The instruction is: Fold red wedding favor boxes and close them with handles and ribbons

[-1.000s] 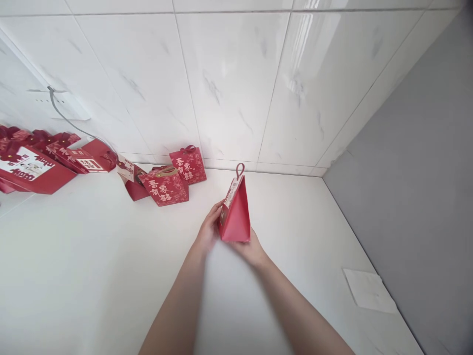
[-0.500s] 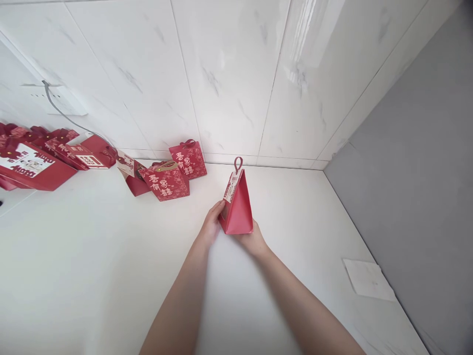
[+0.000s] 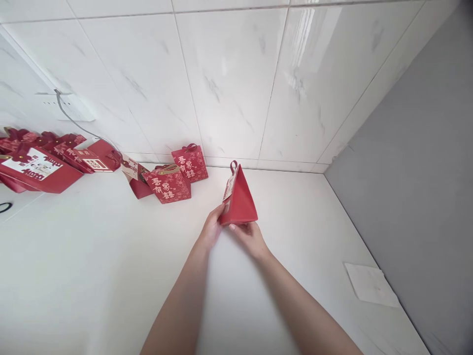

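Note:
A red triangular gift box [image 3: 243, 199] with a ribbon loop at its top is held up over the white counter, one plain red side facing me. On its left, my left hand [image 3: 212, 224] grips the lower edge, thumb against the printed face. Beneath the base, my right hand [image 3: 251, 237] supports the box, its thumb at the lower front edge and its other fingers partly hidden. Just left of the hands stand a red gift box with gold lettering [image 3: 170, 186] and a similar box [image 3: 191, 165] against the wall.
More red boxes [image 3: 48, 172] crowd the counter's left end under a grey cable [image 3: 74, 122] and a wall socket [image 3: 68, 107]. White tiles [image 3: 229, 88] rise behind the counter [image 3: 111, 256]. A grey panel [image 3: 414, 148] borders the right side, near a white plate [image 3: 371, 285].
The box has tilted, its base swinging up and to the right. My right hand's thumb now shows at the bottom edge. The view has shifted slightly.

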Demonstrator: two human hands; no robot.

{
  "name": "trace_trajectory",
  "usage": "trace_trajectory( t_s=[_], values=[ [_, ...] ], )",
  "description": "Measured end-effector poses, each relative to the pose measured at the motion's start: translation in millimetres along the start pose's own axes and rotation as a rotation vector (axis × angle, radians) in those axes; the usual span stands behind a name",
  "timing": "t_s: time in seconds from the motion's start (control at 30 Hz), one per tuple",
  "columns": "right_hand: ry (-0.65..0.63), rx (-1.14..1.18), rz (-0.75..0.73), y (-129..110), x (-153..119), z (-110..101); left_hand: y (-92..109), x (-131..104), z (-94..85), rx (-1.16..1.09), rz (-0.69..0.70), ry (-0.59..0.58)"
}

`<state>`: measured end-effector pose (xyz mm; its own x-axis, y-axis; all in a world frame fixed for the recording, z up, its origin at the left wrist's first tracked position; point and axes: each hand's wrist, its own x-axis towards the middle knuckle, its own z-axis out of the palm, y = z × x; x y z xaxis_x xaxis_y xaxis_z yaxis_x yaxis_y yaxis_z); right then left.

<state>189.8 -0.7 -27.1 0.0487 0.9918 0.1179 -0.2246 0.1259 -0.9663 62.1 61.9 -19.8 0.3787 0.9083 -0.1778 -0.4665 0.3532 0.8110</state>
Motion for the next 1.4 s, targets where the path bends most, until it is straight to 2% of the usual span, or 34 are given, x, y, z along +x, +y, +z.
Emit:
trace_trajectory(
  t_s=[0.1,0.27,0.33,0.47,0.67,0.83,0.93,1.07,1.2,1.4],
  values=[
    [0.073,0.076,0.012,6.6,3.8,-2.5,1.1,-1.7,1.0,-0.038,0.003,-0.039],
    [0.06,0.117,0.065,15.6,3.5,-7.8,8.4,-8.8,5.4,-0.113,-0.003,-0.063],
    [0.094,0.112,0.056,15.1,0.0,-7.3,11.6,-11.1,6.7,-0.102,0.006,-0.024],
    [0.204,0.056,-0.006,5.9,-5.5,-2.5,13.6,-11.5,4.9,-0.035,0.086,0.133],
    [0.175,-0.07,0.048,2.4,-4.4,-1.6,4.6,-6.4,-5.5,0.061,0.181,0.185],
    [0.152,-0.046,0.1,5.6,-5.5,-3.0,0.7,-7.9,-4.9,0.207,0.204,0.121],
    [0.142,-0.015,0.091,4.3,-4.9,-0.5,1.2,-10.1,0.7,0.158,0.205,0.066],
    [0.126,0.048,0.01,3.9,-1.5,3.3,1.5,-10.5,6.0,0.079,0.188,0.068],
    [0.134,0.057,-0.022,3.7,1.2,2.6,0.5,-7.0,4.9,0.051,0.147,0.072],
    [0.142,0.011,-0.027,0.4,1.7,0.0,-0.2,-3.4,3.8,0.033,0.157,0.045]
  ],
)
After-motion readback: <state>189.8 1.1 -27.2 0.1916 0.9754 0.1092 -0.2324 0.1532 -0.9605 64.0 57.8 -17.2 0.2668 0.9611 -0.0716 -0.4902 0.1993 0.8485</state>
